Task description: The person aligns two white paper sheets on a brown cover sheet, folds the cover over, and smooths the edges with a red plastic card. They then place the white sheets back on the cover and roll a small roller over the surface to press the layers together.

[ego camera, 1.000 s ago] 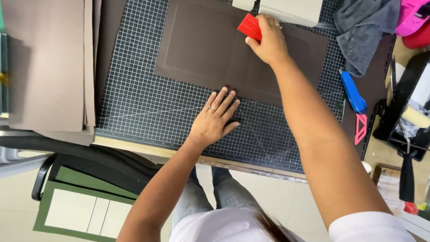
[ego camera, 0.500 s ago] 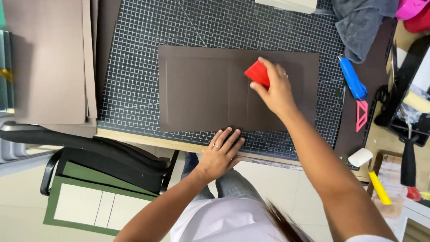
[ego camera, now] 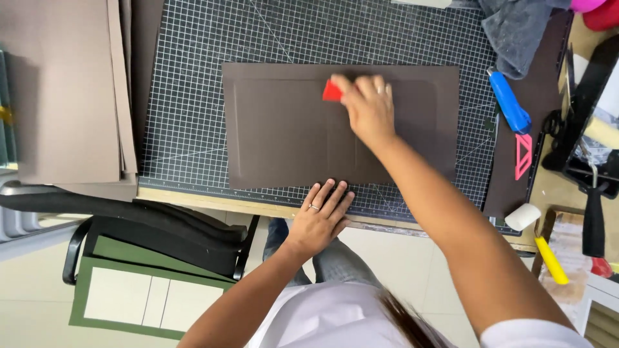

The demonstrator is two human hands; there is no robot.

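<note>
Right hand [ego camera: 369,106], fingers clamped on a small red plastic scraper [ego camera: 332,91], presses the dark brown rectangular sheet [ego camera: 284,129]; left hand [ego camera: 322,216], fingers spread flat just below, pins its edge against sliding.

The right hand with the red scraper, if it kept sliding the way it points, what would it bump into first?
Likely nothing soon: the right hand points its red scraper left across the flat brown sheet; beyond that lies the bare cutting mat.

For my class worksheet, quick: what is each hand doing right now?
Left hand: open, flat on the dark brown sheet.
Right hand: closed on a red scraper, pressing it on the sheet.
</note>
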